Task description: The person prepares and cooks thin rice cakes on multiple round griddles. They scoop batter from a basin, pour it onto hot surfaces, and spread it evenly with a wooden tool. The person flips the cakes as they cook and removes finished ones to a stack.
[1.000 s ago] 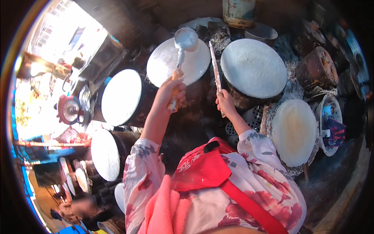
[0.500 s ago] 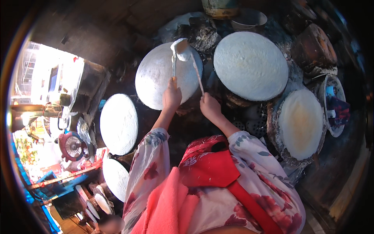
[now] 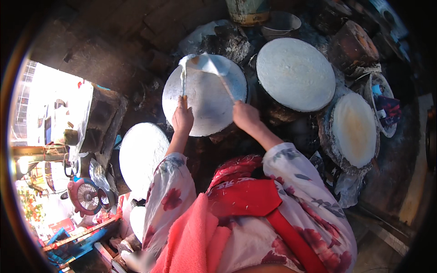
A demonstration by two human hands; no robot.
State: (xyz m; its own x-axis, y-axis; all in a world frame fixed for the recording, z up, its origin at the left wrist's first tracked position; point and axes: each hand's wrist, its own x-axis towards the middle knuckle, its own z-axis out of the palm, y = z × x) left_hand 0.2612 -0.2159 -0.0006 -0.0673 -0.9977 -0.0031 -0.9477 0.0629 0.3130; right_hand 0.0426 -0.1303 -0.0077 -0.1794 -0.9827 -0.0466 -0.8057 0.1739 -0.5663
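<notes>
My left hand (image 3: 183, 119) is closed round the wooden handle of a ladle (image 3: 184, 77) smeared with white batter. Its head is over the far part of a round grey griddle (image 3: 200, 111). In my closed right hand (image 3: 246, 116) is a thin stick-handled tool (image 3: 227, 86), slanting up to the left. Its pale far end is blurred, close to the ladle's head, and I cannot make out its shape. A white layer covers the griddle to the right (image 3: 296, 75). Another white-covered round griddle (image 3: 142, 157) is beside my left forearm.
At the right, a round griddle (image 3: 354, 129) carries a white sheet browned in the middle. Beyond it is a basin (image 3: 386, 125) with dark cloth. A bucket (image 3: 248, 11) and a metal pot (image 3: 281, 25) stand at the back. A pink fan (image 3: 85, 195) is at left.
Both tools' heads have shifted left across the far part of the griddle. My left hand has moved left and nearer to me. The right tool now slants more to the left.
</notes>
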